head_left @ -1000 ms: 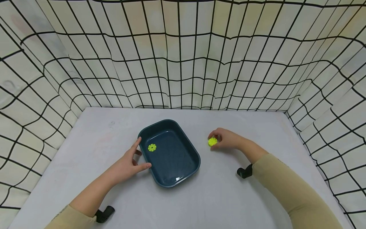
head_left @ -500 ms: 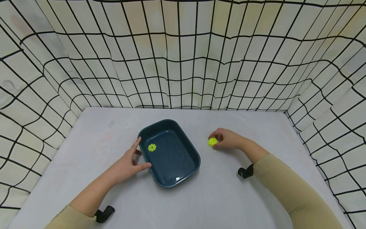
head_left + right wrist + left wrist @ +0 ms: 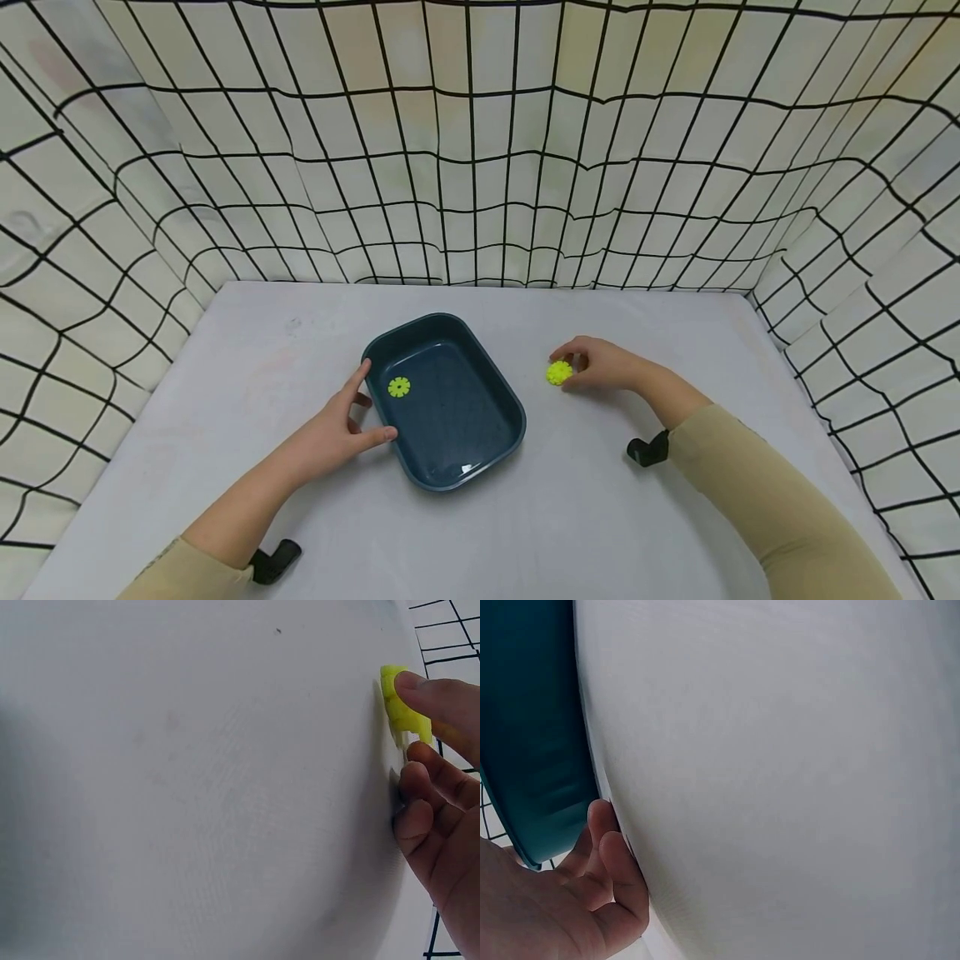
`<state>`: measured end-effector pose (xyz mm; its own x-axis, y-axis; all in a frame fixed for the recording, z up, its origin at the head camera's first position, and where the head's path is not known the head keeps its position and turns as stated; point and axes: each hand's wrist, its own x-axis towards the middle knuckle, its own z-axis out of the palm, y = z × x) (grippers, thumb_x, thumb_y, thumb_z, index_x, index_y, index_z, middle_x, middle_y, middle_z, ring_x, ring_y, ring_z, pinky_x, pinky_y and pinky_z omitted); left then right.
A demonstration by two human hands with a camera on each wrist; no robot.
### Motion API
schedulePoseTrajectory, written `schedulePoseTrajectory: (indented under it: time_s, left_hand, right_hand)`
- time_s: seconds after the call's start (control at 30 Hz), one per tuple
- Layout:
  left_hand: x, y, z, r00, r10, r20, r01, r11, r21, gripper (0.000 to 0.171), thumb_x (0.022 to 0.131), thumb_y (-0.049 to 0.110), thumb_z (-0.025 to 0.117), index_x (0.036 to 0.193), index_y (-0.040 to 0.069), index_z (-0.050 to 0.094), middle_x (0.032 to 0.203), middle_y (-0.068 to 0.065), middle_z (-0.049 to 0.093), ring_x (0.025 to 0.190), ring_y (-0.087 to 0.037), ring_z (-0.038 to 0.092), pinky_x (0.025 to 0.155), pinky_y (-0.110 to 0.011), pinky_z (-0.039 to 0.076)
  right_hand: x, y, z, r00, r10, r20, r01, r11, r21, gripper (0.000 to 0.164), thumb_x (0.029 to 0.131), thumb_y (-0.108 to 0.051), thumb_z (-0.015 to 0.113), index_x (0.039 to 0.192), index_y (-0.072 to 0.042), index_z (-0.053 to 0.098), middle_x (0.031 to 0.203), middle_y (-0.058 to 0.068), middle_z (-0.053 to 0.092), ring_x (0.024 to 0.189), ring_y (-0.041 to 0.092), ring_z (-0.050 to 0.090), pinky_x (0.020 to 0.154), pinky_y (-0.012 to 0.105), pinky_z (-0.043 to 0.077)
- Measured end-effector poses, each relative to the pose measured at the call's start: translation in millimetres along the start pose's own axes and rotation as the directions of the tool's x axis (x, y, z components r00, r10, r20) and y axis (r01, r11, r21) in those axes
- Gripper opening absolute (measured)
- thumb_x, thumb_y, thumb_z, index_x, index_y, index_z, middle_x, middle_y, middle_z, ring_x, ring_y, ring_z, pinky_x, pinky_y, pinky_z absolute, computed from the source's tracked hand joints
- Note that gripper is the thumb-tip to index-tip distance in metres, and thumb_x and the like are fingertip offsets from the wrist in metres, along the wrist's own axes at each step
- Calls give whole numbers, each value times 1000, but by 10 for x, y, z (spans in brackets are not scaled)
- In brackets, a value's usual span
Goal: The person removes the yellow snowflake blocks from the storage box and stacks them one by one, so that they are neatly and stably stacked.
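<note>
In the head view a dark teal tray (image 3: 457, 425) lies askew on the white table. A flat yellow-green snowflake building disc (image 3: 399, 387) with a centre hole rests inside it, near its left wall. My left hand (image 3: 337, 425) lies at the tray's left side, thumb and index finger spread and touching the rim. In the left wrist view its other fingers are loosely bent beside the tray. To the right of the tray, my right hand (image 3: 600, 365) pinches a thicker clump of yellow-green snowflake discs (image 3: 558, 372) at the tabletop. The right wrist view shows the thumb on its edge.
Black netting (image 3: 472, 167) over pale walls encloses the table at the back and both sides. White cloth (image 3: 570, 517) covers the tabletop. A black wrist mount (image 3: 648, 450) juts out by the right sleeve, another black mount (image 3: 276, 562) by the left.
My right hand has shifted very slightly to the right, the clump of discs with it. The left hand, the tray and the disc inside it stay in place.
</note>
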<state>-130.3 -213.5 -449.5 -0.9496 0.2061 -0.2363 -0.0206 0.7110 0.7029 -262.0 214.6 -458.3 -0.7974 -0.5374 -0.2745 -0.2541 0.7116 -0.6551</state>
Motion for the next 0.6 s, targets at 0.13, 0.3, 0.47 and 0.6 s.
schedulePoseTrajectory:
  time_s: [0.13,0.3,0.47,0.6]
  left_hand:
    - [3,-1,2,1000,-1,1,1,1000,-5,115,84,49,76,160,22,-6,135,-23,46,82,-20,55,67,-34,47]
    - [6,2,-3,1000,-1,-1,1,1000,4,115,84,50,76,160,23,-6,135,-22,47,81,-20,56,67,-34,47]
    - [4,4,-3,1000,-2,0,2,1000,8,115,84,50,76,160,22,-6,135,-22,47,82,-20,56,67,-34,48]
    - [2,3,-3,1000,-5,0,5,1000,9,115,84,50,76,160,22,-6,135,-22,47,82,-20,56,67,-34,47]
  right_hand:
    - [-25,11,-12,1000,21,-7,-21,1000,-4,45,85,-21,80,127,-15,66,109,3,57,91,21,51,81,35,44]
    - [-25,30,-12,1000,17,-8,-17,1000,-9,42,86,-23,79,125,-16,66,107,3,56,90,21,50,80,35,44]
    - [-16,32,-7,1000,7,-6,-7,1000,-8,41,86,-24,79,125,-15,66,107,3,56,90,21,50,80,35,44]
    - [0,42,7,1000,-2,-7,2,1000,-12,41,86,-25,79,125,-17,67,109,2,56,91,21,50,80,35,44]
